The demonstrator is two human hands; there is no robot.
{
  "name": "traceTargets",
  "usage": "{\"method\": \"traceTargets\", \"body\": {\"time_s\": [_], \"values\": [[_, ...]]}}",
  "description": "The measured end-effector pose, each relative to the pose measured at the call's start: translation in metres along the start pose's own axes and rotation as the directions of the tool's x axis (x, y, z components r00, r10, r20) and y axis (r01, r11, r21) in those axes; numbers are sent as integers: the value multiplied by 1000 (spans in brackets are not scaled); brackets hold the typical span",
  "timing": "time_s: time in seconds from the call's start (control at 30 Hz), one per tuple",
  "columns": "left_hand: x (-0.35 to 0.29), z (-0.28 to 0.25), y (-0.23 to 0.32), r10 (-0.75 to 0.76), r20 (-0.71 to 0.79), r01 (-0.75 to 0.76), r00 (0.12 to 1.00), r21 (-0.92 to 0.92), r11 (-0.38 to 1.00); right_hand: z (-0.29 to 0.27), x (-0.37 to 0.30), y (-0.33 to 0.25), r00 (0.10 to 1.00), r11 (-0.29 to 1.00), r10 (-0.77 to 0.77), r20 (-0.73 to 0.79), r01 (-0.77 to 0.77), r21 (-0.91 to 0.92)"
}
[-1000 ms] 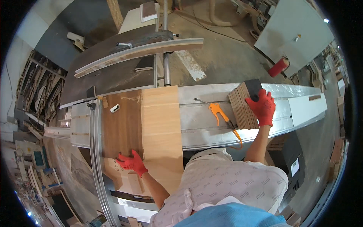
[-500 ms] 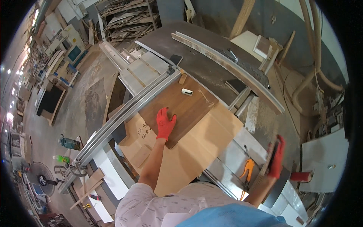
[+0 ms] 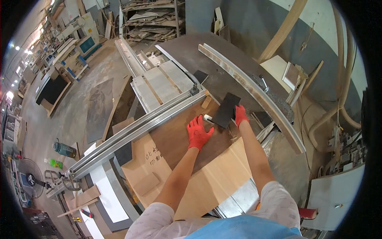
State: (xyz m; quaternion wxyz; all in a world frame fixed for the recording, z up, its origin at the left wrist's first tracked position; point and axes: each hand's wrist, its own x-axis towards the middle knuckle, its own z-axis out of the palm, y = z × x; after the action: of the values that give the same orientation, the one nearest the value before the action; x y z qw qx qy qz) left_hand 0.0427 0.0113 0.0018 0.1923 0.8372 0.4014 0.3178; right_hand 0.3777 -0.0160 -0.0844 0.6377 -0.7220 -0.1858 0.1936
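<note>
My left hand (image 3: 199, 134), in a red glove, lies with fingers spread on a brown wood-grain board (image 3: 169, 137). Its fingertips are close to a small white object (image 3: 207, 118), whose kind I cannot make out. My right hand (image 3: 240, 116), gloved in red too, grips the right edge of a small black rectangular panel (image 3: 227, 110) above the far part of the brown board. Most of the right fingers are hidden behind the panel. Under the brown board is a lighter wood-coloured sheet (image 3: 215, 175) with handwriting on its left part.
A long metal fence rail (image 3: 159, 111) runs diagonally along the board's left side, near a small wooden block (image 3: 206, 102). Beyond lies a dark machine table (image 3: 217, 51) with a curved-looking long guide bar (image 3: 254, 93). A fan (image 3: 31, 179) and a bottle (image 3: 63, 149) stand left.
My right hand has come from the far right to above the brown board, bringing the panel. The left hand has shifted toward the small white object. The view has turned a little.
</note>
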Motion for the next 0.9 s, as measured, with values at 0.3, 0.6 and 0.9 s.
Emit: {"method": "traceTargets", "body": {"time_s": [0.3, 0.6, 0.9], "values": [[28, 1, -4, -38, -77, 36, 996, -24, 999, 84, 27, -14, 962, 768, 19, 271, 159, -621], [54, 38, 4, -112, -128, 110, 985, -21, 994, 76, 6, -41, 938, 789, 159, 309, 68, -611], [64, 47, 27, -155, -33, 153, 987, -67, 986, 44, 20, 12, 973, 853, 55, 225, 72, -517]]}}
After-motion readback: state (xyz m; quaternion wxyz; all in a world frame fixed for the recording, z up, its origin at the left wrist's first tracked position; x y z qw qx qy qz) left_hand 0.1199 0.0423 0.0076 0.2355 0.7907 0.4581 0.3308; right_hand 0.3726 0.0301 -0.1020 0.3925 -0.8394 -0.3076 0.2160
